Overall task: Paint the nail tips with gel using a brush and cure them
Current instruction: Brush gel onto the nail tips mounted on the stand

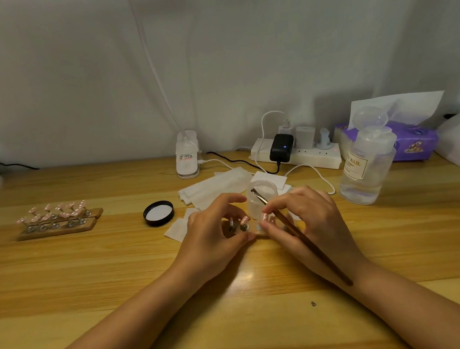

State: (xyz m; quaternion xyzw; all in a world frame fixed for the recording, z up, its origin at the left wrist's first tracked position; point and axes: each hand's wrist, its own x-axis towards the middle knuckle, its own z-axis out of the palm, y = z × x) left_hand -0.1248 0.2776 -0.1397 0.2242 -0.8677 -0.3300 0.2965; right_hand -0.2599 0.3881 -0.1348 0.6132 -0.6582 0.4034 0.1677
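Note:
A small wooden holder with pink nail tips (243, 223) on metal pegs sits at the table's middle. My left hand (214, 235) grips its left end with thumb and curled fingers. My right hand (307, 218) pinches a nail tip at the holder's right part and also holds a brown-handled brush (296, 232), bristles pointing up and left over an open clear jar (262, 199). The holder's right end is hidden by my right hand. Two more wooden holders with pink nail tips (58, 219) lie at the left.
The jar's black lid (159, 213) lies upside down left of the hands. White wipes (213, 188) spread behind them. A clear liquid bottle (367, 167), a power strip (296, 153), a purple tissue pack (415, 139) and a white clip lamp (187, 157) stand at the back.

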